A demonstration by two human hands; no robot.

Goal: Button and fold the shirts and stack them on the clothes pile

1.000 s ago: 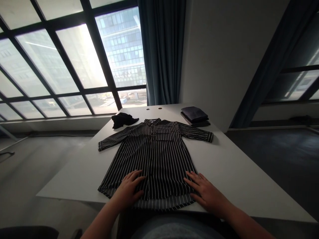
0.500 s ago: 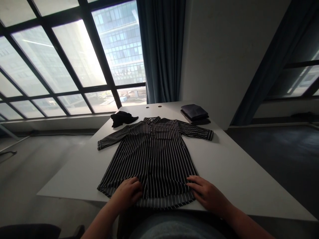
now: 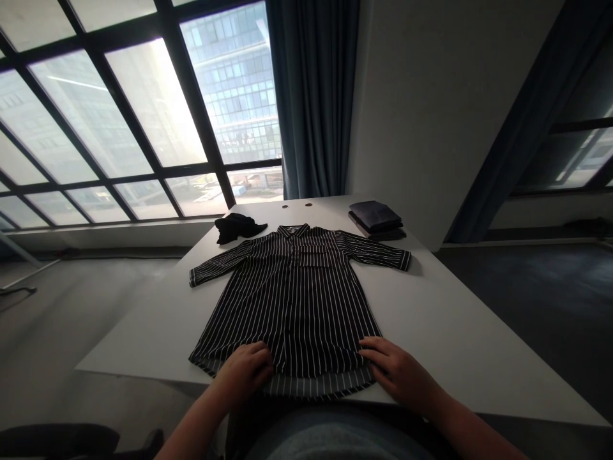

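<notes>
A black shirt with white stripes (image 3: 297, 300) lies spread front up on a white table, its collar at the far end and its sleeves out to both sides. Its front hem is toward me, and the inside of the longer back hem (image 3: 316, 385) shows below it. At the hem's left part my left hand (image 3: 246, 367) is closed, with curled fingers on the cloth; its thumb side is partly hidden. My right hand (image 3: 395, 367) touches the shirt's lower right edge, fingers stretched and slightly apart.
The white table (image 3: 460, 345) narrows toward a blue curtain (image 3: 316, 102). Past the left sleeve lies a crumpled black garment (image 3: 238, 228). A stack of folded dark clothes (image 3: 376, 219) sits behind the right sleeve. A dark chair (image 3: 60, 441) stands at lower left.
The view has shifted very slightly. Both hands stay at the shirt's lower edge, and the shirt has hardly moved.
</notes>
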